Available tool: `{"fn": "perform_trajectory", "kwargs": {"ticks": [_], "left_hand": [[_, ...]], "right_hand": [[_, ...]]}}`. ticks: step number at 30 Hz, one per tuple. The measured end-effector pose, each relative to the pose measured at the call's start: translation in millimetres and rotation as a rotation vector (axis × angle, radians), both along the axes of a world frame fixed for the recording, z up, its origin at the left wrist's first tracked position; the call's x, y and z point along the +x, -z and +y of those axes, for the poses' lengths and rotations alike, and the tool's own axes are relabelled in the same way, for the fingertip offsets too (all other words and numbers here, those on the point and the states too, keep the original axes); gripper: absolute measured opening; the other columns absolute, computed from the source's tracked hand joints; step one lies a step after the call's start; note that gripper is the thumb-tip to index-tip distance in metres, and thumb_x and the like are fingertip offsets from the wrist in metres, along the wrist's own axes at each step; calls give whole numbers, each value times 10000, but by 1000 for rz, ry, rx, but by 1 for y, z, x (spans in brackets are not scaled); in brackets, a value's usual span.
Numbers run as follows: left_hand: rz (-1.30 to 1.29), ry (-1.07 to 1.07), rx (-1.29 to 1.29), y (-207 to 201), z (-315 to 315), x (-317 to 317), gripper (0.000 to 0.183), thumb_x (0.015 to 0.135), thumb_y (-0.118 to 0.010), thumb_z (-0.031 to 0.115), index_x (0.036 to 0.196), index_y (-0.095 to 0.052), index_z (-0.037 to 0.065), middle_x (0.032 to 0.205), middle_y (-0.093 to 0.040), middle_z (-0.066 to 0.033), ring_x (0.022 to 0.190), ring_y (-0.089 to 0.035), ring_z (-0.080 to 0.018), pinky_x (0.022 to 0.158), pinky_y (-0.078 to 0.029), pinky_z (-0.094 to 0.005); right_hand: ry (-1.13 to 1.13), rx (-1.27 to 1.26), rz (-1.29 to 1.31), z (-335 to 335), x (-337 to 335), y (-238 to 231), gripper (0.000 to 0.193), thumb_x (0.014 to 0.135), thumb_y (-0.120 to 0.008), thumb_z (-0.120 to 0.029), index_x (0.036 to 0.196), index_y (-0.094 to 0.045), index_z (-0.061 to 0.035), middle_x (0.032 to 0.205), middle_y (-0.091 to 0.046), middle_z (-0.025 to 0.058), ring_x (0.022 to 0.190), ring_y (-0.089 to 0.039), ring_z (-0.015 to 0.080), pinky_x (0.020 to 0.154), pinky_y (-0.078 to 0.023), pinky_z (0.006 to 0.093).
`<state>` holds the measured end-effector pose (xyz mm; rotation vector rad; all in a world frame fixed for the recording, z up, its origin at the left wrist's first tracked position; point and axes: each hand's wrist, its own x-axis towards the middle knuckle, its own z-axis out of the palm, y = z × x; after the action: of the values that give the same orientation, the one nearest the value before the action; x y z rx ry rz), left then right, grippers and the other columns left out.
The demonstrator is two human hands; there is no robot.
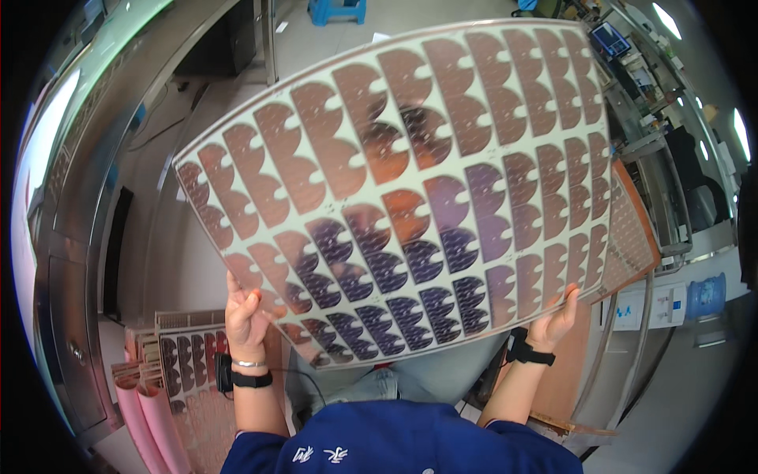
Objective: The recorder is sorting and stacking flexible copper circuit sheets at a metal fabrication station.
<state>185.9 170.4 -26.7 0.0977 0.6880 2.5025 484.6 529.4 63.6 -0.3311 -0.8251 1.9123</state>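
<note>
A large, glossy copper-patterned sheet [505,162] stretches across most of the view, tilted up in front of me. Rows of dark coppery, scalloped shapes repeat over its pale greenish ground, and reflections show on its surface. My left hand [246,316] grips the lower left edge, thumb bent toward the sheet and some fingers hidden behind it. At the lower right edge my right hand [556,320] pinches the sheet, thumb along the rim and the other fingers mostly out of sight beneath. Both wrists wear black bands.
Similar patterned sheets [197,419] stand in a stack at lower left, beside pink rolled edges [146,423]. Another copper sheet [632,225] lies at the right near metal rails. A blue stool [337,11] is on the far floor; a blue water bottle [706,295] stands right.
</note>
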Motion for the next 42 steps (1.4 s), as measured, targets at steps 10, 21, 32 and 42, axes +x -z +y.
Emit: {"fn": "perform_trajectory", "kwargs": {"ticks": [10,21,32,42], "left_hand": [[28,-38,-27,9,-12,-4,687,789,-547,-90,1390,-291,126,1348,-409,-103,1066,-554,-186,913,-478,-311],[47,10,21,9,3,-6,647,845,-468,-122,1410,-234,87,1362,-399,-121,1113,-523,-169,932,-481,-244],[-37,50,30,13,12,-7,605,862,-419,-119,1406,-241,77,1340,-426,-146,1026,-594,-198,940,-485,-308],[62,162,70,-74,151,33,617,890,-454,-59,1428,-200,103,1380,-361,-123,1183,-460,-205,982,-414,-312]], "right_hand": [[103,129,-119,-5,-8,-14,402,865,-594,-115,1234,-454,-36,1105,-568,59,1036,-548,195,916,-448,373],[135,223,-209,-19,-9,-41,551,827,-660,-192,1281,-392,-29,1201,-500,74,1106,-499,205,955,-396,361],[131,217,-187,-17,4,-26,570,869,-591,-328,1294,-383,-10,1217,-504,118,1115,-510,238,948,-419,404],[100,619,-449,-86,-46,19,309,879,-570,-116,1154,-526,18,1115,-560,60,1027,-525,138,880,-422,295]]}}
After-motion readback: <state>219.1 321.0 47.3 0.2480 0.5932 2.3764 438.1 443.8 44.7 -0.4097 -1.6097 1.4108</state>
